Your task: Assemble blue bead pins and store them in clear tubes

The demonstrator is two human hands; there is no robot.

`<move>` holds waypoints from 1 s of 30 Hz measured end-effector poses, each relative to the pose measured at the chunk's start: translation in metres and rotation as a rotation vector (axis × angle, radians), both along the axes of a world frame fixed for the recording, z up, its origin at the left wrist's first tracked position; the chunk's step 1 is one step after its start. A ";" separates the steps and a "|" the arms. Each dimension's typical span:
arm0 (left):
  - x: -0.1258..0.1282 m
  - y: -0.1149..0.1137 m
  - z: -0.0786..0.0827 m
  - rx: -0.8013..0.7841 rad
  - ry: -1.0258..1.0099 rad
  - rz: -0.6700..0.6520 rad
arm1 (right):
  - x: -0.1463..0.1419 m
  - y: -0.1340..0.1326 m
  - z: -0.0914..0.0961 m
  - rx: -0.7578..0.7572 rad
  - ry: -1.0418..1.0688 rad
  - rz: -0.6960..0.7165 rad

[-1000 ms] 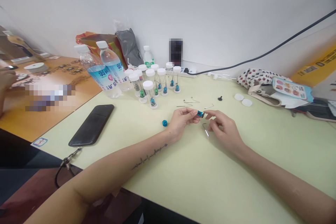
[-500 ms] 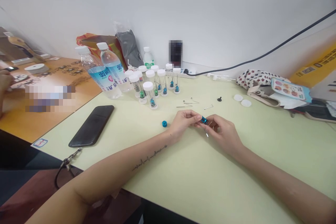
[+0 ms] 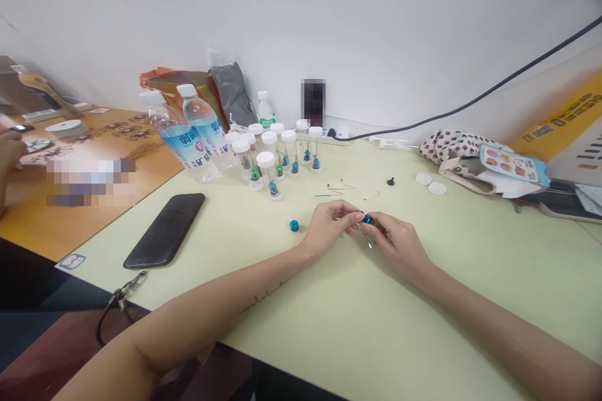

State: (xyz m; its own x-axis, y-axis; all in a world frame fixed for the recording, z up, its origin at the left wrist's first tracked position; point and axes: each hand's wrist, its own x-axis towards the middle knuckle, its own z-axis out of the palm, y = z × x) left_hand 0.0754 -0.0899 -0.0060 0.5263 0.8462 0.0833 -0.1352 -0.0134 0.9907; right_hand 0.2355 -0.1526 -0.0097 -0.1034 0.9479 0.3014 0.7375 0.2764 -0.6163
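Where the hands meet: the left hand (image 3: 327, 229) and right hand (image 3: 394, 244) are together just above the surface, their fingertips pinching a small blue part (image 3: 367, 219) between them. A thin metal pin (image 3: 367, 238) shows just below it, beside the right fingers; whether the two are joined is too small to tell.

Surface: smooth, pale green and matte (image 3: 357, 316), with open room in front of the hands and off to their right.

Edges: the near edge runs below the left forearm, and the left edge angles back toward the wall, meeting a wooden desk (image 3: 94, 232).

Left of the hands: a blue knob (image 3: 294, 225), round and squat, sits alone on the surface, well apart from a black phone (image 3: 164, 232) lying near the left edge.

Ahead: clear plastic tubes (image 3: 266, 175) with white caps stand in a tight cluster, with blue and green parts inside, beside two water bottles (image 3: 197, 138).

Loose bits: bent wire pins (image 3: 335, 190) lie beyond the hands, near a small black knob (image 3: 390, 182) and two flat white caps (image 3: 430, 183).

Far right: a patterned fabric bag (image 3: 454, 147) rests against the wall, under a black cable (image 3: 470, 101).

Far left: another person's hand (image 3: 9, 150) is over the wooden desk.
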 end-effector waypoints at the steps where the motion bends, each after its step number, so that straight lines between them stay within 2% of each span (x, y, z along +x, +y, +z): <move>1: 0.000 -0.001 0.001 0.010 -0.010 0.002 | 0.000 0.000 0.001 0.002 0.016 0.001; 6: 0.000 -0.004 0.003 0.046 -0.021 -0.040 | -0.001 0.000 0.003 0.004 0.075 0.031; 10: 0.001 -0.002 -0.002 -0.008 -0.052 -0.058 | 0.000 0.001 0.003 -0.022 0.113 0.055; 15: 0.002 0.007 -0.010 -0.028 -0.065 0.065 | 0.003 0.003 -0.001 -0.025 0.195 -0.070; 18: 0.000 0.012 -0.008 0.085 0.085 0.116 | 0.005 0.008 -0.003 -0.004 0.276 -0.154; 22: -0.002 0.016 -0.006 0.289 0.329 0.095 | 0.009 0.014 -0.006 0.007 0.379 -0.203; 26: -0.003 0.016 -0.009 0.512 0.509 0.087 | 0.012 0.017 -0.009 0.009 0.397 -0.237; 30: -0.004 0.011 -0.008 0.585 0.585 0.057 | 0.012 0.017 -0.009 0.037 0.343 -0.239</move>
